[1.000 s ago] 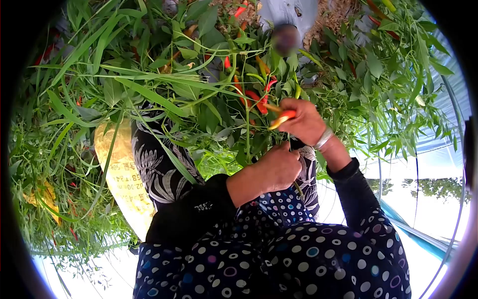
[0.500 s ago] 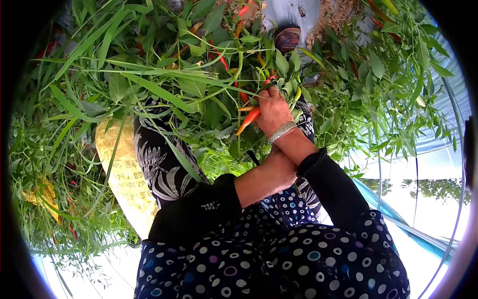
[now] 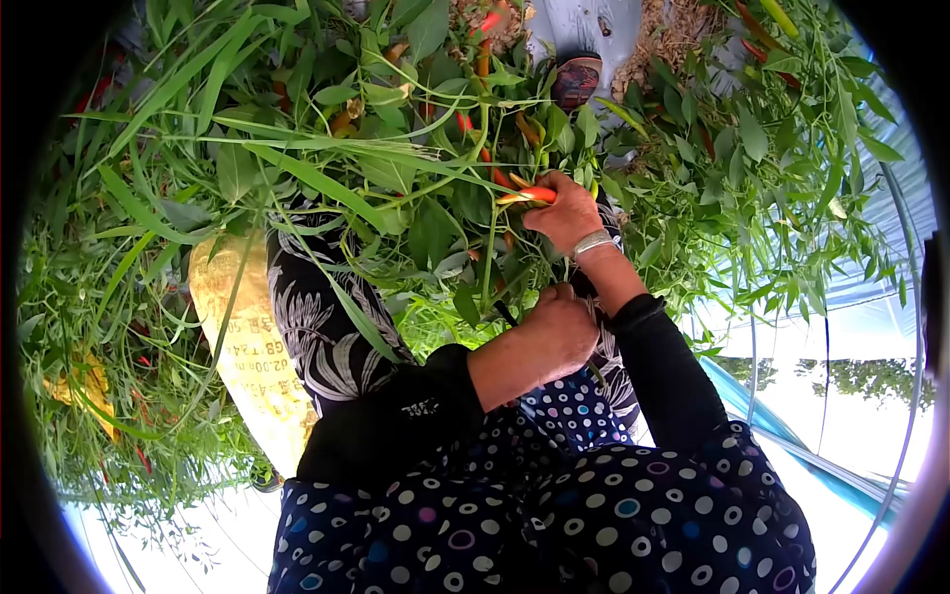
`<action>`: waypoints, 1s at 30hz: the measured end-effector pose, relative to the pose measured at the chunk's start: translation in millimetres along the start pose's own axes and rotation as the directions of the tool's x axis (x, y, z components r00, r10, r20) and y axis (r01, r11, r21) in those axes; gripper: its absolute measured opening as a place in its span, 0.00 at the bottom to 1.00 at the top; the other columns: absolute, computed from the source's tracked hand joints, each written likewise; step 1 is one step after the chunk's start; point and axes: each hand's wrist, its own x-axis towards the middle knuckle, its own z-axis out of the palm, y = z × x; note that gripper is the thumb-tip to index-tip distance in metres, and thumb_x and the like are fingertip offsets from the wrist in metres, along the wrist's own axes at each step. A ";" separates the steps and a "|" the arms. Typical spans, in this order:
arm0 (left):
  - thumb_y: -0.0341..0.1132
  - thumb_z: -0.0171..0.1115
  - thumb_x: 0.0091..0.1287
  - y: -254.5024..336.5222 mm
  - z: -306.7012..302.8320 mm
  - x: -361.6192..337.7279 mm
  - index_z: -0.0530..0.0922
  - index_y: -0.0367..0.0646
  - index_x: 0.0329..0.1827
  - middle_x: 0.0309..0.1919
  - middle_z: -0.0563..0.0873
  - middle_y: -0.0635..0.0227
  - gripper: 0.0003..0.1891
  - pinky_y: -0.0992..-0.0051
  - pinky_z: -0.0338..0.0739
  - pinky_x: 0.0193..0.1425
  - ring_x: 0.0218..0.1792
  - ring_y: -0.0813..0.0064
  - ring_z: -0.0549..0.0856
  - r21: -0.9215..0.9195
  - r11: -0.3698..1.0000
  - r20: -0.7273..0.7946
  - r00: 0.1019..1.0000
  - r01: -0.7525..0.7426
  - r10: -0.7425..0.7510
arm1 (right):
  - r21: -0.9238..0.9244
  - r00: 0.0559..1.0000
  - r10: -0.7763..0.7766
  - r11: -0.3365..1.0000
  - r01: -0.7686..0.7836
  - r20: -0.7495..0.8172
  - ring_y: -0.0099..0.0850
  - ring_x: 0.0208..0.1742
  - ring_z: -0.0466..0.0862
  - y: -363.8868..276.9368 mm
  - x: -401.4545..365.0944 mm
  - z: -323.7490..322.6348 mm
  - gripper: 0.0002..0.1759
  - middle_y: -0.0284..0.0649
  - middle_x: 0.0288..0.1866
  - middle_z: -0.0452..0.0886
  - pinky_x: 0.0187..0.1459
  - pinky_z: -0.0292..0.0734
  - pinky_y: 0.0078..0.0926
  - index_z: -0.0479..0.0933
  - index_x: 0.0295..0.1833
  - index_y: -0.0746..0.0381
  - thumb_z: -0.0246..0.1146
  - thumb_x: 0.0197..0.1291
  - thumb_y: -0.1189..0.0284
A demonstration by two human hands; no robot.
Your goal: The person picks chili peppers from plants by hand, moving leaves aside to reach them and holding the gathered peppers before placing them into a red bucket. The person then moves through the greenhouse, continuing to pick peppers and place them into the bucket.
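Observation:
My right hand (image 3: 569,216), with a silver bracelet at the wrist, is closed on red and orange chili peppers (image 3: 534,195) among the leaves of a chili plant (image 3: 430,233). Its fingers pinch near the ends of the peppers. Just below it, my left hand (image 3: 562,329) is closed in a fist close to my knee. Whatever that fist holds is hidden from view. More red chili peppers (image 3: 465,122) hang on the stems to the left of my right hand.
Long grass blades (image 3: 336,148) cross over the plant. A yellow printed sack (image 3: 242,342) lies beside my patterned trouser leg (image 3: 327,297). My shoe (image 3: 576,81) rests on grey plastic sheeting (image 3: 614,30). Thin poles and blue sheeting (image 3: 896,238) stand on the right.
My right hand has shifted right and away from my left wrist, and the peppers moved up and right with it. The plant stems have shifted. My left hand stays nearly in place.

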 end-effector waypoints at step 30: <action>0.33 0.56 0.52 -31.8 -0.9 5.2 0.70 0.39 0.23 0.21 0.76 0.62 0.07 0.69 0.70 0.33 0.24 0.62 0.75 -0.549 0.792 -0.432 0.902 -0.266 0.003 | 0.115 0.802 -0.490 0.869 0.481 0.341 0.35 0.39 0.82 0.4 -42.3 -85.7 0.39 0.45 0.40 0.80 0.44 0.76 0.28 0.66 0.59 0.60 0.72 0.37 0.64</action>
